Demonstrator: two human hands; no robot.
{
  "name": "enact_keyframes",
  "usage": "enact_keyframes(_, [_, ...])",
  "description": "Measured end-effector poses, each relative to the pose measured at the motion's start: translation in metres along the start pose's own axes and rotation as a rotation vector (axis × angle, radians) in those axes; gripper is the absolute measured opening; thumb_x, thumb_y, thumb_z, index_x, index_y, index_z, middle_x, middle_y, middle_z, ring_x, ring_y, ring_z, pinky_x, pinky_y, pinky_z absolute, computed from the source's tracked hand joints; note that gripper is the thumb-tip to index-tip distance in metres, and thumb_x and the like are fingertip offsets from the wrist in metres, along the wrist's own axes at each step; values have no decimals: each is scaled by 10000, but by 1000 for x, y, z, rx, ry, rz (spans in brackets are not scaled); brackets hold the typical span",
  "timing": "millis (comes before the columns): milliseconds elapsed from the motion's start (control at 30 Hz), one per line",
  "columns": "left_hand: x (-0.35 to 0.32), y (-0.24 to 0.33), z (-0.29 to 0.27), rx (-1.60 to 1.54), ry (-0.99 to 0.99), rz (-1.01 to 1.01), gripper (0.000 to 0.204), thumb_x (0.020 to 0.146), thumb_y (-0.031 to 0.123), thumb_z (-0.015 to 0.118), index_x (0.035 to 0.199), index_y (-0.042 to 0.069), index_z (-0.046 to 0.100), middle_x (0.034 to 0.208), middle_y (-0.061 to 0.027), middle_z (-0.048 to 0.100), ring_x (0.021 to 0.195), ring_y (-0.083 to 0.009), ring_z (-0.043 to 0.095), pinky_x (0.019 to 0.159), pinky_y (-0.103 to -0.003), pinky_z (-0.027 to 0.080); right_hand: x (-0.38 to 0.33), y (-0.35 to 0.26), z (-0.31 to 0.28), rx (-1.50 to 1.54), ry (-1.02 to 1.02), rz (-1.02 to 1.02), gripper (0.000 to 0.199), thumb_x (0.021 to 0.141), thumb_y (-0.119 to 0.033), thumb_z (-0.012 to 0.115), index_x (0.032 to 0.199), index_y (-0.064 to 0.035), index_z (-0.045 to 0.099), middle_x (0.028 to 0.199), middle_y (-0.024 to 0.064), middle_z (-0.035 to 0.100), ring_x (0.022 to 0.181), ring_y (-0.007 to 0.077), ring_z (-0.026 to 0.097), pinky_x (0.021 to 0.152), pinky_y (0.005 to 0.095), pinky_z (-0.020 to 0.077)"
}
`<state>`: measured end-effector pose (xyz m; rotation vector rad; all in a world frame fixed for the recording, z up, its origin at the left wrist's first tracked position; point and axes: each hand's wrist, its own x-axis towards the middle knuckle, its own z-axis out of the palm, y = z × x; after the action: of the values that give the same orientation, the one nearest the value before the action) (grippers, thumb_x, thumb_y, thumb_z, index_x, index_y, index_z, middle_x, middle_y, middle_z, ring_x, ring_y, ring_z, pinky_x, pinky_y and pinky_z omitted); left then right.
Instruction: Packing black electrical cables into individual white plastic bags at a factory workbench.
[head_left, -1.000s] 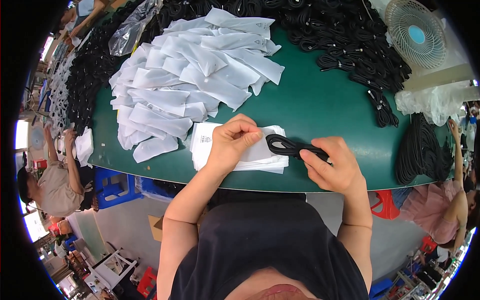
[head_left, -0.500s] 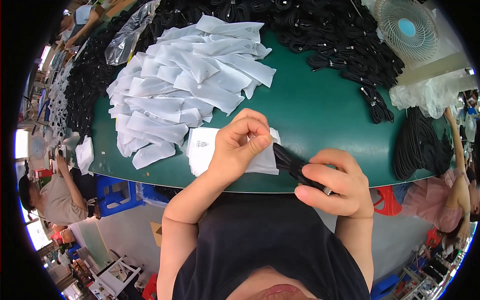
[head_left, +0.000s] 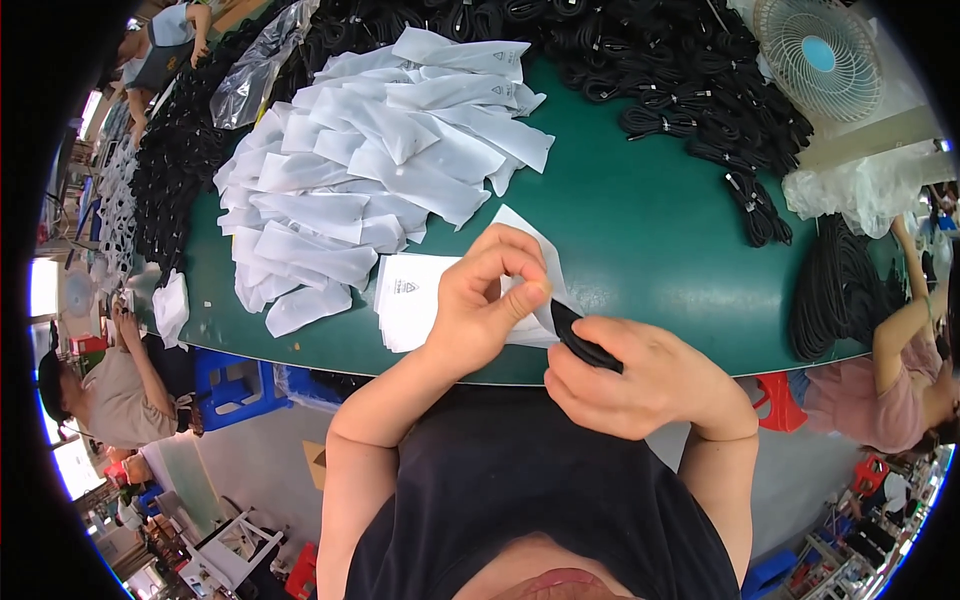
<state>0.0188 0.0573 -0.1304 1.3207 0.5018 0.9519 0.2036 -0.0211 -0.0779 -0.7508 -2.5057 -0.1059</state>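
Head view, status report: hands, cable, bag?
Left hand pinching white bag open. Right hand gripping coiled black cable at bag mouth. Nothing blocking; stack of flat bags underneath.

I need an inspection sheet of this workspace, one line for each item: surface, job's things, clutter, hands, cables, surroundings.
Surface: green table, largely covered.
Job's things: white pouch pinched open; coiled black cable at its mouth; small stack of flat pouches beneath.
Clutter: heap of white pouches; clear plastic bag.
Hands: left hand grips the pouch; right hand holds the cable.
Cables: black cable bundles along the far edge and on the right.
Surroundings: fan; other people seated at left and right.
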Motion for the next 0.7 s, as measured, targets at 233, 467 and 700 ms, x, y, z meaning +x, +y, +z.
enact_keyframes(233, [6,12,5,0,-28,64,78,882,87,621,883,34,563,973,-52,494,826,-116,468,722,-241,401,-11,19,5,99,328,264,265,789,-146,655,1044,-77,634,1111,87,577,907,286,576,697,347,504])
enact_keyframes(467, [54,6,-15,-131,143,-92,120,936,157,557,928,41,528,1003,-51,560,761,-91,490,714,-221,412,-79,168,56,-388,65,826,452,804,-48,575,1246,-10,490,1209,145,543,1117,321,496,944,420,416])
enact_keyframes(700, [68,2,-48,13,797,347,139,945,100,521,1033,-4,544,978,-91,581,902,-160,593,810,-276,456,-83,195,74,-581,-74,835,367,755,-108,644,1113,-31,619,1020,82,592,921,255,529,784,373,438])
